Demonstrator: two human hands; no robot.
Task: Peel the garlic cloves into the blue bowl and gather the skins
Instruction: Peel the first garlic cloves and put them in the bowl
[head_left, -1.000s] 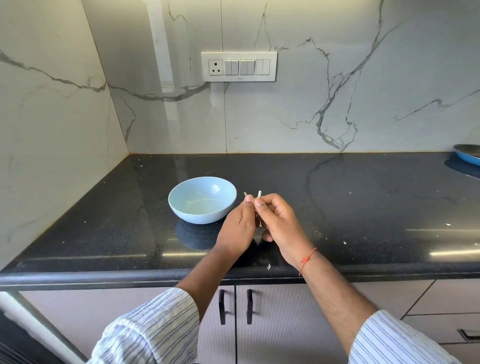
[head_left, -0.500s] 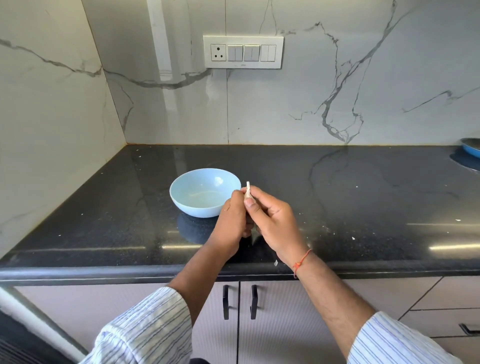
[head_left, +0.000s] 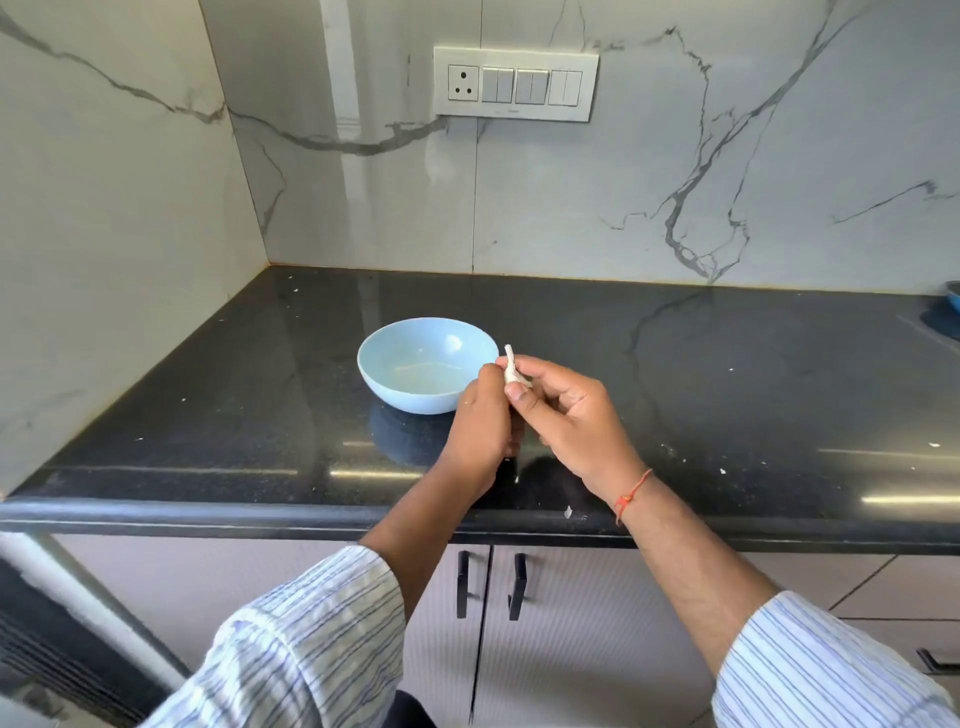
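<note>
Now we hold one garlic clove (head_left: 511, 370) between both hands just to the right of the blue bowl (head_left: 427, 364), close to its rim: our left hand (head_left: 483, 418) pinches it with curled fingers, and our right hand (head_left: 569, 415) pinches it from the other side with thumb and forefinger. We see the bowl standing on the black counter (head_left: 727, 395), with small white skin bits (head_left: 568, 512) lying nearer the counter's front edge than the bowl.
</note>
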